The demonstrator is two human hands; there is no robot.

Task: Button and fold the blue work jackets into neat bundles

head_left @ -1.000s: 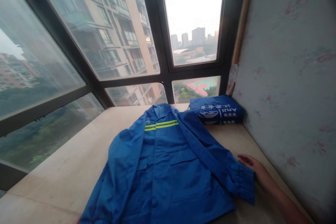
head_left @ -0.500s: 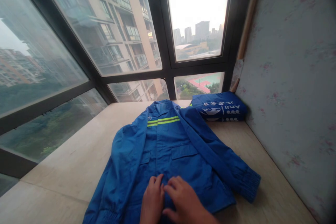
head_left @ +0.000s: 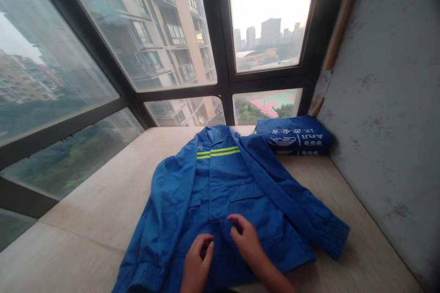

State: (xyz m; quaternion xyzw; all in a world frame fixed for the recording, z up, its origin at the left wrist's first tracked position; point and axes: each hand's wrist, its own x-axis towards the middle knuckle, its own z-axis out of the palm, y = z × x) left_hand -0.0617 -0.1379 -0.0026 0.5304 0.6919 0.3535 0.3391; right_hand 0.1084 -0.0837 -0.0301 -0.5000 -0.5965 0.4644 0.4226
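Note:
A blue jacket (head_left: 220, 192) lies front side up, its collar toward the window and its sleeves angled down on both sides. Yellow-green stripes cross its chest. My left hand (head_left: 199, 256) is over the lower front of the jacket, fingers curled but apart from the thumb, holding nothing. To its right, my right hand (head_left: 245, 238) hovers near the lower front below the pocket flap, thumb and fingers apart and nothing between them. Whether either hand touches the cloth is hard to tell.
A folded blue bundle (head_left: 295, 136) with white printing sits at the back right corner, beside the patterned wall (head_left: 381, 146). The pale ledge (head_left: 103, 183) runs along dark window frames (head_left: 223, 87) at the back and left.
My hands have moved apart; the right one has gone up and to the right. The camera view has shifted slightly. The jacket lies as before.

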